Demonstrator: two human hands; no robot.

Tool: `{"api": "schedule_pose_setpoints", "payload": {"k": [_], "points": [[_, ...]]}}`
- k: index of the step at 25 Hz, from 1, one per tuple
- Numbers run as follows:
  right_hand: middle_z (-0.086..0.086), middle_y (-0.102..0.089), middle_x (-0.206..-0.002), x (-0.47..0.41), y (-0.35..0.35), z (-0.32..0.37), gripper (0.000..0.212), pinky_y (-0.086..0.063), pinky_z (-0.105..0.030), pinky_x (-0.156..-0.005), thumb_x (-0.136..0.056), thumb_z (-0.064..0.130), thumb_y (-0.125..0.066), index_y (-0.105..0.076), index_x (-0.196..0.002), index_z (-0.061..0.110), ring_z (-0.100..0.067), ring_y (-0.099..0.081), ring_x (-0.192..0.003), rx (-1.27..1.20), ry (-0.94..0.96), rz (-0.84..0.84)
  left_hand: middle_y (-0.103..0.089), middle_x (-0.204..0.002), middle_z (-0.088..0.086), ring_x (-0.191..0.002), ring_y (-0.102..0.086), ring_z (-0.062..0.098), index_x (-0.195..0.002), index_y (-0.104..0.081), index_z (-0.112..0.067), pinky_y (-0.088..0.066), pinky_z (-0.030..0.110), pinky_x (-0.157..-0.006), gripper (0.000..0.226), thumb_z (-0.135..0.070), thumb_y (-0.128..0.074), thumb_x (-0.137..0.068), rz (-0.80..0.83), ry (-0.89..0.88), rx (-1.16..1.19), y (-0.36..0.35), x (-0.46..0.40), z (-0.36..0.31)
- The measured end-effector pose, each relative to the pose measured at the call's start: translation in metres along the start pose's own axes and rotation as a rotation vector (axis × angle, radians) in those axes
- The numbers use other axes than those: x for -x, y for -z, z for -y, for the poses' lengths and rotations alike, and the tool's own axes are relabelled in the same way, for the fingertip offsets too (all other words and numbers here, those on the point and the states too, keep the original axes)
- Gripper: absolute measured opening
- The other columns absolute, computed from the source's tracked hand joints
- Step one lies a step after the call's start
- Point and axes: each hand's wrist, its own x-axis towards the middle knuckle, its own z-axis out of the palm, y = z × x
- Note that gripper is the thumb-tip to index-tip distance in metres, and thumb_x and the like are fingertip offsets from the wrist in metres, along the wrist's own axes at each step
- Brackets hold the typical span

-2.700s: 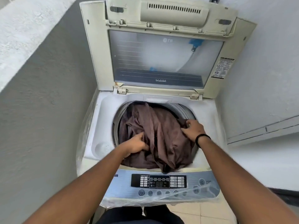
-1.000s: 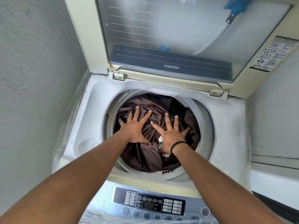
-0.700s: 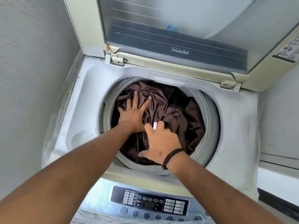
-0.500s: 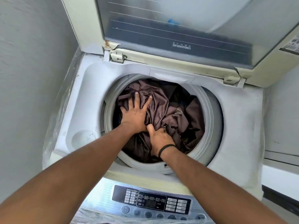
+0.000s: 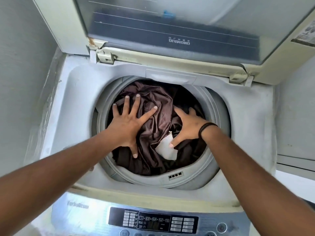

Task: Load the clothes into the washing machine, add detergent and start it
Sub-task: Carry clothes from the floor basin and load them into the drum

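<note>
We see crumpled brown clothes [image 5: 158, 116] filling the round grey drum opening [image 5: 219, 133]; the raised glass lid [image 5: 170, 31] blocks the back.

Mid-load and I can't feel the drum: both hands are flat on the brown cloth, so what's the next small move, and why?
Probably press down once more, then lift both hands out. The left hand and right hand lie spread on the brown cloth, which sits bunched just below the drum rim; the lid stands open.
</note>
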Motion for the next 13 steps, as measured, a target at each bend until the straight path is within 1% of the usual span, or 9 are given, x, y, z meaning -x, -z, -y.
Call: {"api": "schedule_pose_setpoints", "payload": {"k": [1,2,3,5,7,8,10,12,13], "points": [[-0.014,0.020,-0.164,-0.018,-0.008,-0.001,0.153,-0.023,-0.059,-0.119,-0.041,0.054,-0.097,0.007,-0.153,0.051,-0.047,0.001,-0.151,-0.007,-0.008,0.020,0.048,-0.154,0.019,-0.146,0.030,0.053,-0.138,0.047,-0.051,-0.006,0.080,-0.113,0.175,-0.072,-0.092,-0.033,0.014,0.000,-0.039,-0.008,-0.013,-0.001],[-0.013,0.026,-0.163,-0.033,-0.014,-0.002,0.158,-0.017,-0.062,-0.120,-0.038,0.054,-0.098,0.010,-0.153,0.050,-0.046,0.009,-0.151,-0.028,-0.006,0.005,0.046,-0.155,0.020,-0.146,0.028,0.053,-0.138,0.047,-0.050,-0.007,0.081,-0.113,0.172,-0.071,-0.092,-0.039,0.002,-0.002,-0.058,-0.014,-0.023,-0.003],[-0.012,0.026,-0.163,-0.045,-0.016,-0.003,0.160,-0.014,-0.062,-0.121,-0.035,0.054,-0.098,0.010,-0.153,0.049,-0.043,0.013,-0.151,-0.053,0.005,-0.023,0.043,-0.156,0.021,-0.147,0.025,0.054,-0.139,0.045,-0.050,-0.007,0.081,-0.113,0.165,-0.068,-0.091,-0.049,-0.032,0.000,-0.051,-0.016,-0.032,-0.005],[-0.009,0.022,-0.165,-0.057,-0.006,-0.009,0.160,-0.014,-0.059,-0.122,-0.033,0.056,-0.098,0.008,-0.152,0.051,-0.037,0.012,-0.153,-0.107,0.014,-0.047,0.039,-0.159,0.022,-0.149,0.022,0.053,-0.143,0.040,-0.051,-0.006,0.080,-0.113,0.151,-0.057,-0.089,-0.065,-0.085,0.010,-0.020,-0.012,-0.044,-0.009],[-0.010,0.020,-0.165,-0.053,0.004,-0.009,0.153,-0.016,-0.056,-0.122,-0.041,0.051,-0.098,0.005,-0.154,0.048,-0.037,0.008,-0.153,-0.119,0.036,-0.041,0.035,-0.161,0.023,-0.150,0.021,0.053,-0.148,0.035,-0.048,-0.004,0.078,-0.115,0.154,-0.057,-0.091,-0.060,-0.080,0.029,-0.026,-0.005,-0.043,-0.013],[-0.011,0.020,-0.165,-0.045,0.006,-0.005,0.145,-0.019,-0.056,-0.122,-0.050,0.044,-0.097,0.002,-0.155,0.045,-0.037,0.007,-0.153,-0.096,0.079,-0.085,0.032,-0.162,0.023,-0.150,0.019,0.052,-0.152,0.031,-0.045,-0.004,0.076,-0.116,0.158,-0.060,-0.093,-0.053,-0.082,0.035,-0.043,0.000,-0.037,-0.015],[-0.011,0.018,-0.166,-0.017,0.003,0.010,0.125,-0.025,-0.059,-0.119,-0.065,0.028,-0.088,-0.002,-0.156,0.041,-0.038,0.005,-0.153,-0.026,0.223,-0.264,0.024,-0.164,0.024,-0.152,0.014,0.051,-0.157,0.020,-0.040,-0.009,0.071,-0.120,0.161,-0.062,-0.094,-0.046,-0.136,0.029,-0.049,0.007,-0.018,-0.014],[-0.008,0.021,-0.165,0.018,-0.015,0.025,0.122,-0.022,-0.069,-0.116,-0.069,0.024,-0.082,0.001,-0.156,0.043,-0.039,0.009,-0.153,0.049,0.377,-0.438,0.023,-0.164,0.024,-0.153,0.013,0.049,-0.156,0.023,-0.039,-0.011,0.068,-0.121,0.167,-0.062,-0.096,-0.041,-0.169,0.030,-0.029,0.005,0.002,-0.007],[-0.006,0.026,-0.163,0.029,-0.029,0.032,0.126,-0.017,-0.075,-0.112,-0.067,0.024,-0.083,0.005,-0.155,0.047,-0.041,0.014,-0.152,0.095,0.415,-0.444,0.028,-0.163,0.025,-0.152,0.016,0.049,-0.153,0.031,-0.038,-0.009,0.067,-0.122,0.173,-0.063,-0.096,-0.039,-0.123,0.034,-0.040,0.000,0.012,-0.002]]}}
